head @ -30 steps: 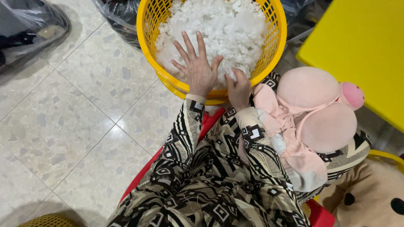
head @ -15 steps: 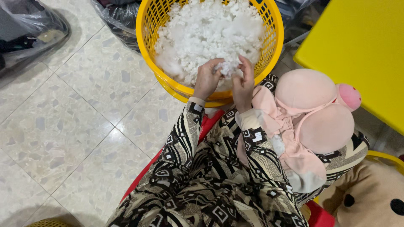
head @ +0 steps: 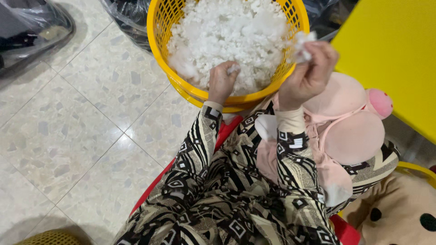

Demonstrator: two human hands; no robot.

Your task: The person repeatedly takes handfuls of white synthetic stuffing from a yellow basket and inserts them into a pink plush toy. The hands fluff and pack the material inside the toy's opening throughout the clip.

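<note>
In the head view, a yellow basket stood on the speckled tile floor, heaped with white stuffing. The stuffing looked very light, soft and loose, the sort of stuff that is judged to compress to almost nothing under the fingers and to tear away in tufts rather than lift as one piece. It was not judged fragile or slippery, but clingy, so that strands would trail from any handful. A hold was best taken by pinching or scooping a clump from the top of the heap, near the front rim.

The left hand was seen curled nearly closed just inside the near rim, its fingers bunched on a small tuft at the edge of the heap. The right hand was raised above the right side of the rim, closed into a loose fist on a tuft of stuffing that stuck out above the fingers, clear of the heap.

A pink plush toy was held in the lap, just beside the right forearm, against the patterned black-and-cream clothing. A yellow table was seen to the right, dark plastic bags lay behind and to the left of the basket, and a tan spotted plush piece lay at the lower right.
</note>
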